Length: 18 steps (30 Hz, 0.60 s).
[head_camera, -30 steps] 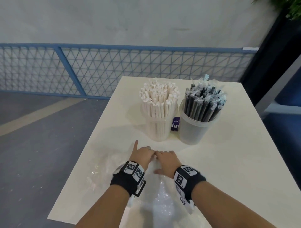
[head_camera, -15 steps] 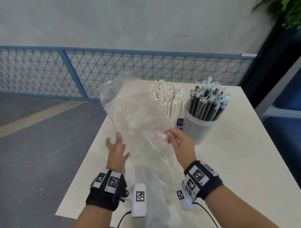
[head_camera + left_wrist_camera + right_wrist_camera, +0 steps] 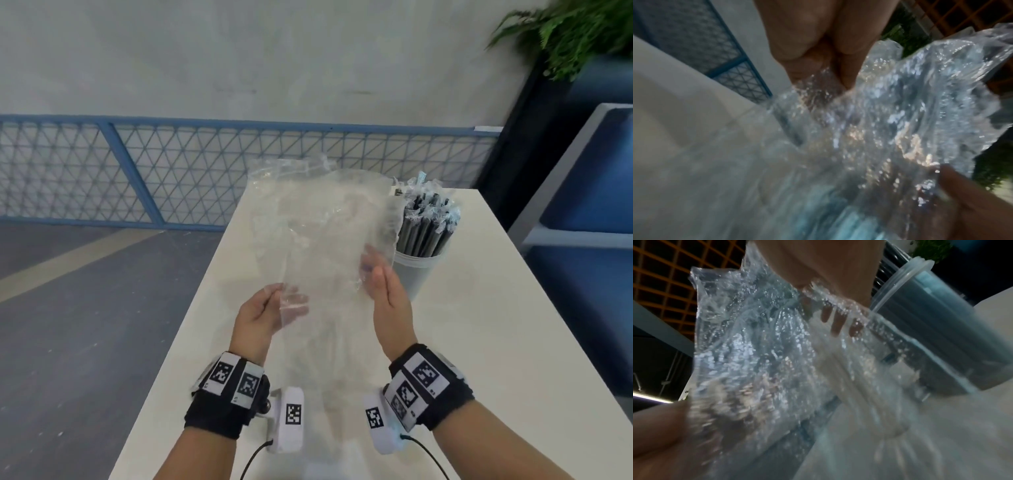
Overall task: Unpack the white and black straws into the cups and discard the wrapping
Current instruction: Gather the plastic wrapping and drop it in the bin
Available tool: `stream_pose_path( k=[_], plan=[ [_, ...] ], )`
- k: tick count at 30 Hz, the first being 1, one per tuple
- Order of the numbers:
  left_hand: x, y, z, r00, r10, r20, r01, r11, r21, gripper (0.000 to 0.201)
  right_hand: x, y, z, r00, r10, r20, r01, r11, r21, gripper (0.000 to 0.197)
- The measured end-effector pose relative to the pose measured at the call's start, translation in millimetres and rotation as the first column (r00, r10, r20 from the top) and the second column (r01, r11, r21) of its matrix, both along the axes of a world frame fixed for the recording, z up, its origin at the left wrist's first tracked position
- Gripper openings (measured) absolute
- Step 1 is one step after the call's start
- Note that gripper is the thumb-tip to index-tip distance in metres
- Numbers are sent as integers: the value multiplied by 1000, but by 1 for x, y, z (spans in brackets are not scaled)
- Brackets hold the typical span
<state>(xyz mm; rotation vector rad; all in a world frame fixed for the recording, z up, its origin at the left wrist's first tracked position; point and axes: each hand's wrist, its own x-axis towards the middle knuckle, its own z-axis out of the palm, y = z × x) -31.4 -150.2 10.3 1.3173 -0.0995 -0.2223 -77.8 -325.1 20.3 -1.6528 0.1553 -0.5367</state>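
Both hands' fingers [image 3: 274, 301] around clear wrapping [image 3: 322, 233], long axis upright above table [image 3: 479, 342].

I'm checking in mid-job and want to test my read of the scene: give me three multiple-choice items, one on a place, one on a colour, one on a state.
1. Where is the clear plastic wrapping?
A. flat on the table
B. held up above the table between both hands
C. stuffed into a cup

2. What colour are the straws in the cup beside the right hand?
A. red
B. black
C. green

3. What is the left hand doing?
A. gripping the wrapping's lower edge
B. resting flat on the table
C. holding a straw

Answers: 1 B, the head view shows it lifted in front of the cups. 2 B, dark straws in clear sleeves. 3 A, its fingers curl round the plastic.
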Motion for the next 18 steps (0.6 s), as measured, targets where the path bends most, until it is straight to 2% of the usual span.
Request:
stream_pose_path(
  k=[3,6,7,8,11,13,15,18],
  plan=[
    [-3,-6,4,996,-92,-5,91,995,-34,25,-2,3,-1,996,-45,-72,46,999,6,30],
    [-3,-2,5,981,-195,-18,194,981,-26,68,-7,4,-2,970,-211,-122,207,977,-47,16],
    [-3,-2,7,975,-222,1,222,975,-15,75,-9,3,-2,957,-261,-127,258,965,-40,10],
    [-3,-3,9,971,-236,36,235,972,23,72,-11,1,-2,945,-301,-127,301,953,-23,6],
    [-3,-11,22,949,-254,189,217,957,195,25,-20,-6,2,934,-336,-119,342,939,33,7],
    [1,-18,27,926,-260,272,196,951,240,24,-30,-12,7,949,-288,-125,295,955,38,16],
    [2,-27,33,926,-242,290,178,956,232,24,-45,-22,11,971,-188,-147,195,980,35,30],
    [-1,-49,39,903,-297,310,227,943,243,25,-69,-42,18,985,-104,-141,111,993,44,33]
  ],
)
